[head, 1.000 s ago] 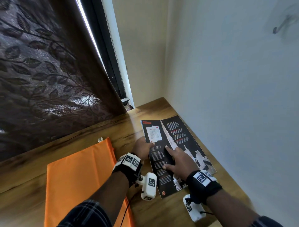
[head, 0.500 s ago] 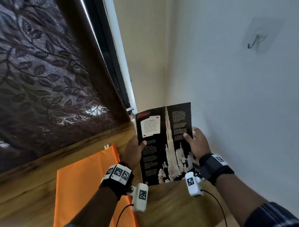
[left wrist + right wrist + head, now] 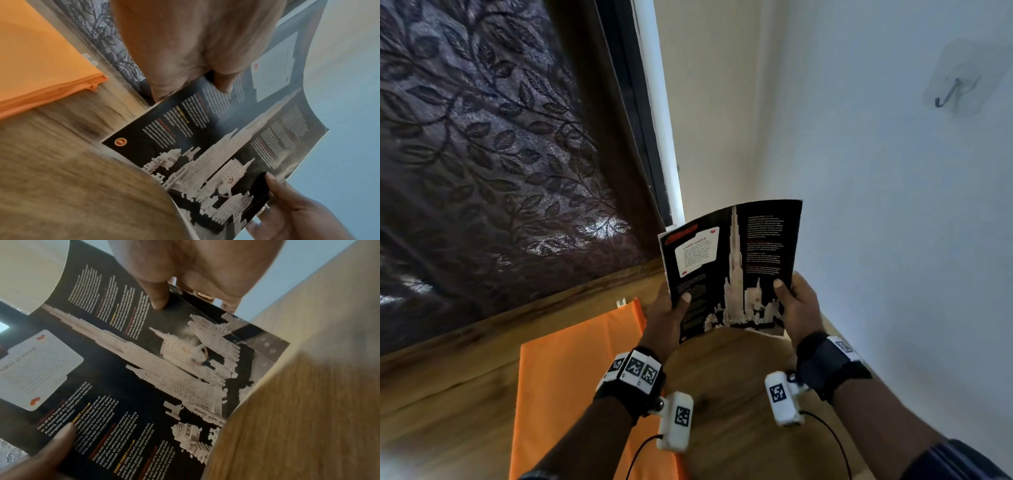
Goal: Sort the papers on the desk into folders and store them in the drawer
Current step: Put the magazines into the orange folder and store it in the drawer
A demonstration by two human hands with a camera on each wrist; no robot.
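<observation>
the desk [image 3: 739,394] runs into the corner under a leaf-patterned curtain [image 3: 482,154]. an orange folder [image 3: 571,370] lies flat on it to the left, zipped side toward the curtain. a second ago the black magazine [image 3: 732,267] lay flat on the desk with both hands pressing on it; now it is lifted clear and held nearly upright, open. the left hand [image 3: 664,318] pinches its left edge, thumb on the page; the right hand [image 3: 799,308] grips the right edge the same way. i'd say it is picked up for sorting, with the folder next and no drawer in view.
</observation>
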